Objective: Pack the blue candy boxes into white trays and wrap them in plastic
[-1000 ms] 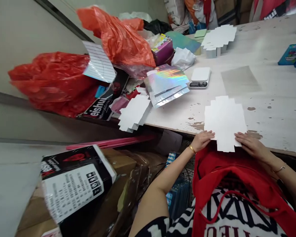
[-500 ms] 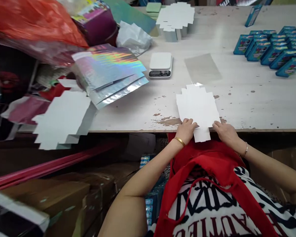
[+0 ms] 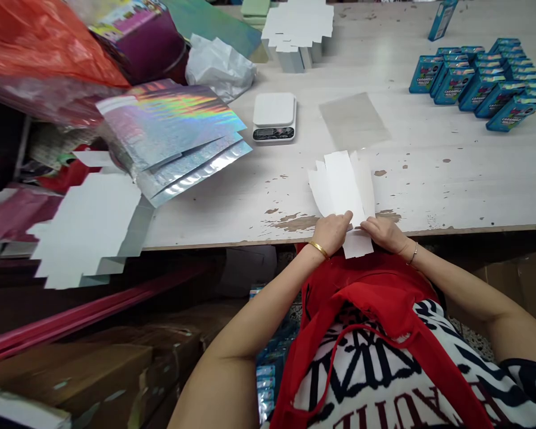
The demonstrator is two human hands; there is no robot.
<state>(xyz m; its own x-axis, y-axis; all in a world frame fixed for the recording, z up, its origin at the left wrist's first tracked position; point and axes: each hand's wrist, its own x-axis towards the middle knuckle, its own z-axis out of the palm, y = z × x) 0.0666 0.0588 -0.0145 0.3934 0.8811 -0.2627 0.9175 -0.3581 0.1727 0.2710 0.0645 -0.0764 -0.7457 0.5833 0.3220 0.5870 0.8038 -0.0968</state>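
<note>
A white die-cut box blank (image 3: 343, 182) lies at the table's front edge, its long sides bent upward along the creases. My left hand (image 3: 333, 232) is closed on its lower left side, thumb pointing inward. My right hand (image 3: 385, 232) pinches the lower right side. Between the two hands a short flap (image 3: 358, 244) hangs over the edge toward me. Just beyond the blank, a flat clear plastic sheet (image 3: 354, 121) rests on the table.
A white digital scale (image 3: 274, 113) stands left of the sheet. Holographic pouches (image 3: 174, 140) and a stack of box blanks (image 3: 87, 220) lie farther left. More blanks (image 3: 298, 27) sit at the back. Several blue boxes (image 3: 477, 83) stand upright at the right.
My hands have come closer together, bending up the sides of the box blank, which lay flat before. The whole view has shifted slightly.
</note>
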